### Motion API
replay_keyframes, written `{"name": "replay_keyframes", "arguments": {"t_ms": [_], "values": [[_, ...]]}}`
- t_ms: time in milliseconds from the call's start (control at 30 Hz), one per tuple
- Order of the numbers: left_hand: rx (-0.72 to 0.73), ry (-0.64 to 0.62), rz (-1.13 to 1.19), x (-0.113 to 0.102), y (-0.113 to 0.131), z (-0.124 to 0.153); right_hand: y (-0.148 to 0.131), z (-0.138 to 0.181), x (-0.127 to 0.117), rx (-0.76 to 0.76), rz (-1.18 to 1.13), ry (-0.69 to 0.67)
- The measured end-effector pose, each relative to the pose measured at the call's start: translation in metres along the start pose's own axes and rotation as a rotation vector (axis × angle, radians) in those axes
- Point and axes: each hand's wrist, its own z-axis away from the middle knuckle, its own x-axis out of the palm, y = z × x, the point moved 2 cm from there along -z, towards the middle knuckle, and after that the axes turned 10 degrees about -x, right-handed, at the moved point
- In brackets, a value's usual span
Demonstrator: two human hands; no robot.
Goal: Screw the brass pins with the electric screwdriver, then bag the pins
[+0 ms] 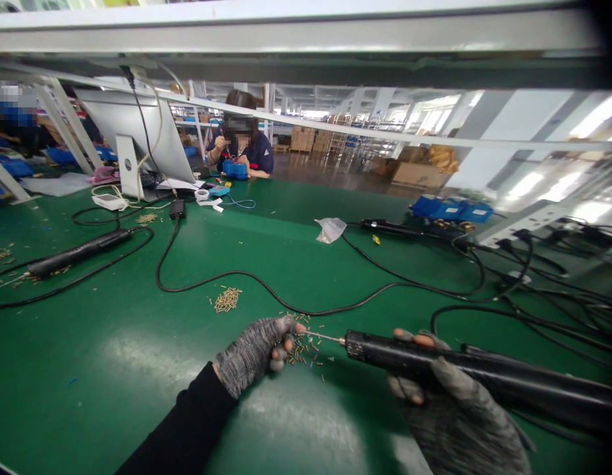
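My right hand (449, 396), in a grey fingerless glove, is wrapped round a black electric screwdriver (405, 356) that points left. Its thin metal bit (323, 336) reaches to the fingertips of my left hand (259, 349), also gloved in grey. Those fingers are pinched together at the bit's tip; whether a screw sits between them is too small to make out. Under and beside my left fingertips lies a loose scatter of small brass-coloured screws (306, 353). A denser pile of screws (228, 300) rests a little farther back on the green tabletop (137, 356).
A second electric screwdriver (80, 253) lies at left, another black screwdriver (395, 227) at back right. Black cables (286, 303) snake across the table. Blue parts (449, 210), a plastic bag (330, 229) and a monitor (137, 138) stand farther back. A co-worker (243, 142) sits opposite.
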Motion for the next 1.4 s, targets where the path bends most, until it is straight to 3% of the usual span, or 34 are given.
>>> {"name": "replay_keyframes", "arguments": {"t_ms": [133, 233, 333, 500, 833, 1400], "values": [[-0.066, -0.107, -0.038, 0.001, -0.008, -0.002, 0.001, 0.003, 0.006, 0.023, 0.012, 0.02], [-0.031, -0.103, -0.021, -0.001, -0.008, -0.002, -0.002, 0.003, 0.014, 0.016, 0.008, 0.039], [0.008, -0.052, 0.086, -0.004, -0.002, -0.001, -0.006, 0.002, 0.015, -0.001, -0.002, 0.035], [0.094, 0.125, 0.362, -0.008, 0.017, 0.006, -0.007, -0.002, -0.004, -0.042, 0.04, 0.079], [0.34, 0.36, 0.767, -0.029, 0.043, 0.022, 0.001, -0.002, -0.015, -0.03, 0.108, -0.003], [0.324, 0.387, 0.874, -0.033, 0.042, 0.016, 0.009, 0.005, -0.013, -0.04, 0.202, -0.1]]}}
